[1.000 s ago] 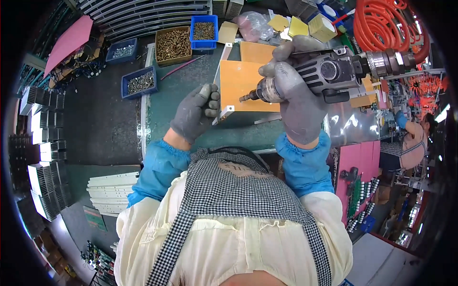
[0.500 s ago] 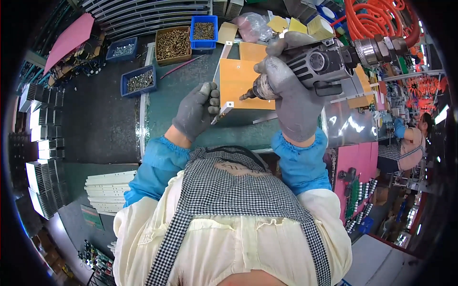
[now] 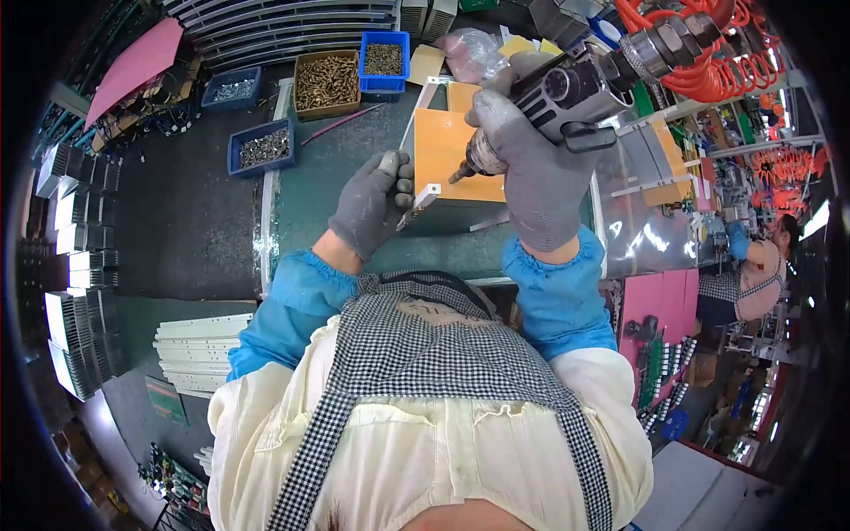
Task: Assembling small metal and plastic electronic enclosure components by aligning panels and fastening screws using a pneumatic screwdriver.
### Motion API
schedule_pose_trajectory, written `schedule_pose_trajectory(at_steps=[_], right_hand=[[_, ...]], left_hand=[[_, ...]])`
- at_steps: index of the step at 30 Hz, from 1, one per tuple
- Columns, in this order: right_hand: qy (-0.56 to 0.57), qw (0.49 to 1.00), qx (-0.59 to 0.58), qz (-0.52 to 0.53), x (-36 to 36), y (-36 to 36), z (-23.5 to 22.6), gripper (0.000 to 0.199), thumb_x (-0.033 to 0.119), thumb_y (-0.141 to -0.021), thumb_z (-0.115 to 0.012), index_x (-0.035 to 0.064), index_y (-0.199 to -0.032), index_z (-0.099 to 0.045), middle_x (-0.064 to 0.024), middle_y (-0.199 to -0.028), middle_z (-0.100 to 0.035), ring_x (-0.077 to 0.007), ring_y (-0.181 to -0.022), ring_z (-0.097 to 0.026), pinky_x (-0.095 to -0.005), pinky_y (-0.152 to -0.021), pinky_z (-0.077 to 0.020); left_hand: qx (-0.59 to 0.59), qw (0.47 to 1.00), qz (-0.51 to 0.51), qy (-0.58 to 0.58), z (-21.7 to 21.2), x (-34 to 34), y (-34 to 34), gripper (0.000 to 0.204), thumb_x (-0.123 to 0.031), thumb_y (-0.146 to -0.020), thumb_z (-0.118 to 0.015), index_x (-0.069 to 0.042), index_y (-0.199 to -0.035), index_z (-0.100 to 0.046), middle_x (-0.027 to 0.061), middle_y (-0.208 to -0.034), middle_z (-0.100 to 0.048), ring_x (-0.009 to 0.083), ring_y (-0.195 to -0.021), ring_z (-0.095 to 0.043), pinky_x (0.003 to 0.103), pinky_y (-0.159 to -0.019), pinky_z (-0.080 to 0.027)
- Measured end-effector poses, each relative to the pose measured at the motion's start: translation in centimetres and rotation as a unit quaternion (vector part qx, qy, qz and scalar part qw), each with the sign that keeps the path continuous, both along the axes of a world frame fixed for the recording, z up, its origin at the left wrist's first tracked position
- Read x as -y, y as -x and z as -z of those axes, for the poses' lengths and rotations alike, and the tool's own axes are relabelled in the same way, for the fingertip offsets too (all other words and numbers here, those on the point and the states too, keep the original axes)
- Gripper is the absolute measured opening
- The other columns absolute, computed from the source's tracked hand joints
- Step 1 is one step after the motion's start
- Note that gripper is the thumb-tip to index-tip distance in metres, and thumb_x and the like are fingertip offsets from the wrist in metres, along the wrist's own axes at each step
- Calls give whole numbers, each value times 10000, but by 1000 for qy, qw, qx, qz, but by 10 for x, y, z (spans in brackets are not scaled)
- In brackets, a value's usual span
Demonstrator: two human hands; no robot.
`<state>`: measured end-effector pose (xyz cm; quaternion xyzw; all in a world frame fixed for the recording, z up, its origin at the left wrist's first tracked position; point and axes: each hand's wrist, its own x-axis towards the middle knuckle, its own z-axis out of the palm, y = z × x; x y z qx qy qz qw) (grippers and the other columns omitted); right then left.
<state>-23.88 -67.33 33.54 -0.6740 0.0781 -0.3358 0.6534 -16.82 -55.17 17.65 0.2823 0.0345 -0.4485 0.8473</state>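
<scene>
My right hand (image 3: 540,168), in a grey glove, is wrapped round a black air-powered screwdriver (image 3: 567,96). The bit end points down and left, over an orange-yellow panel (image 3: 452,146); contact cannot be made out. My gloved left hand (image 3: 372,202) is closed beside the panel's near left corner. Its fingers curl toward the palm, and a small brass-coloured bit shows beneath them, too small to name. Close to these fingers, a white metal strip with a hole in its end (image 3: 429,190) juts out at the panel's near left corner. A similar strip end (image 3: 431,81) shows at the far left corner.
Farther off stand a carton of brass-coloured fasteners (image 3: 328,57), a blue bin of small parts (image 3: 384,80) and another blue bin (image 3: 276,164). A pink rod (image 3: 341,124) lies nearby. Orange coiled hose (image 3: 717,75) hangs far right. A co-worker (image 3: 753,283) is at right.
The screwdriver's rear end has swung away from me and slightly left, my right hand turning with it. My left hand stays closed by the panel's corner.
</scene>
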Motion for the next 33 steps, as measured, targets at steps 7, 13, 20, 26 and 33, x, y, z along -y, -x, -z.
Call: schedule_pose_trajectory(at_steps=[7, 13, 20, 26, 33], right_hand=[[65, 997, 38, 0, -2, -6, 7, 321, -42, -818, -645, 19, -1119, -552, -109, -837, -627, -95, -539, -528, -235, -459, -408], [-34, 997, 59, -26, 16, -6, -3, 303, -5, -831, -633, 15, -1125, -566, -137, -838, -626, -141, -535, -544, -259, -431, -405], [39, 986, 160, 8, 32, -1, -36, 350, 95, -869, -602, 28, -1204, -526, -118, -967, -631, -205, -774, -637, -419, -750, -559], [-103, 967, 207, -104, 20, -3, -19, 422, 23, -863, -578, -3, -1270, -466, -114, -1042, -611, -207, -821, -668, -369, -746, -578], [-106, 976, 166, -93, 18, -14, -13, 382, -1, -867, -586, -4, -1235, -488, -138, -1021, -625, -215, -819, -660, -348, -723, -575]], left_hand=[[2, 1000, 2, 31, 6, -1, -1, 184, -209, -1031, -452, -39, -1089, -490, 2, -885, -486, 70, -698, -436, 187, -618, -440], [-39, 997, -16, 61, 0, -6, -3, 256, -115, -1018, -447, 28, -1230, -456, 56, -964, -527, 88, -724, -471, 198, -654, -465], [140, 983, -57, -101, -29, -21, -10, 398, -76, -927, -584, 43, -1257, -395, 133, -974, -636, 99, -682, -578, 213, -545, -464], [503, 834, -46, -223, -42, -19, -7, 480, -91, -841, -721, -44, -1202, -407, 66, -724, -651, 94, -532, -561, 221, -441, -406], [726, 648, -43, -227, -44, -17, -22, 494, -109, -835, -718, -57, -1224, -418, 94, -788, -690, 168, -597, -642, 279, -526, -488]])
